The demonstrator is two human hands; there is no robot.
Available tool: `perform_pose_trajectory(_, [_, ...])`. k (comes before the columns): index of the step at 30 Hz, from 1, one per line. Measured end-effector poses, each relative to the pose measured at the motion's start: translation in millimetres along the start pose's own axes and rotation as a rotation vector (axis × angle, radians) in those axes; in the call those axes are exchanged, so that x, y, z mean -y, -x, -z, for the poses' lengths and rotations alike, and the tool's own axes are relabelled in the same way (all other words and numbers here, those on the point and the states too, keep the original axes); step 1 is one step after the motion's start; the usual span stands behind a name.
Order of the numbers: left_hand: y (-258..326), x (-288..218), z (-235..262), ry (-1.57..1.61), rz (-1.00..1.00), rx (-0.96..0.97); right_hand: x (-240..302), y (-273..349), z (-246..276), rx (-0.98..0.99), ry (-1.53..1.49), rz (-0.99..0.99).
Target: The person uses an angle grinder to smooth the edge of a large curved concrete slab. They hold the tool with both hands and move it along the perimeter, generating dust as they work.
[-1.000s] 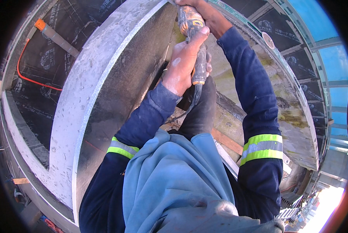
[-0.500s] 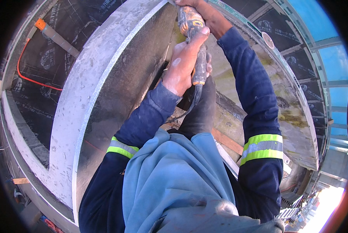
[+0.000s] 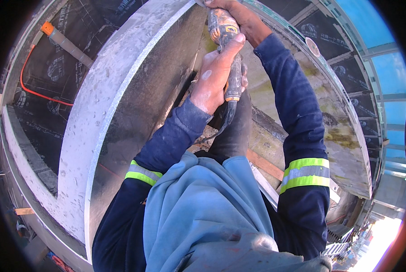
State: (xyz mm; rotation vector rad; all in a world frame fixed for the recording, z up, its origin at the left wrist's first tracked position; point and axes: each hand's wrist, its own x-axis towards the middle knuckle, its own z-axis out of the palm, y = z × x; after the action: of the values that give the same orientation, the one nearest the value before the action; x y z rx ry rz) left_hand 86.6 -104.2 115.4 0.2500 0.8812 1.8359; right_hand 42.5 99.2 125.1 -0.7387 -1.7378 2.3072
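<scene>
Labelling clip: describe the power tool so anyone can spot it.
Follow the pale concrete wall to the picture's top. Right of it, the left hand grips the power tool. Its dusty orange front and dark cord stand out from that concrete.

I note a head-worn wide fisheye camera, the left of a side-by-side pair, looking steeply down over the wearer [image 3: 300, 113]. Light-blue cloth [image 3: 200, 204] fills the lower centre at close range; the hands [image 3: 213, 77] sit farther off, at top centre. Coverage reaches widely to both sides; straight edges bend toward the frame's rim.
</scene>
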Motion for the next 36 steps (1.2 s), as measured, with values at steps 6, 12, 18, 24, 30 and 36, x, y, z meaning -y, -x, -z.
perform_pose_trajectory(6, [-7.5, -4.4, 0.1, 0.024, -0.006, 0.014, 6.6, -5.1, -4.8, -0.036, 0.022, -0.009])
perform_pose_trajectory(12, [5.2, -2.3, -1.9, -0.008, 0.018, 0.01, -2.4, -0.4, 1.6, -0.006, -0.011, -0.002])
perform_pose_trajectory(18, [-2.7, 0.0, -1.4, 0.019, 0.005, 0.006, 3.2, 1.7, -2.6, -0.017, 0.009, -0.032])
perform_pose_trajectory(24, [-6.6, -2.0, -1.0, 0.014, -0.006, 0.01, 6.0, -2.0, -3.4, -0.016, 0.034, 0.024])
perform_pose_trajectory(30, [1.6, 2.5, 1.3, 0.014, 0.017, 0.007, -2.0, 3.2, -0.5, 0.007, -0.01, 0.006])
perform_pose_trajectory(36, [-5.8, -2.6, 2.7, 0.008, -0.012, 0.021, 7.2, 4.8, -9.0, -0.043, 0.044, 0.001])
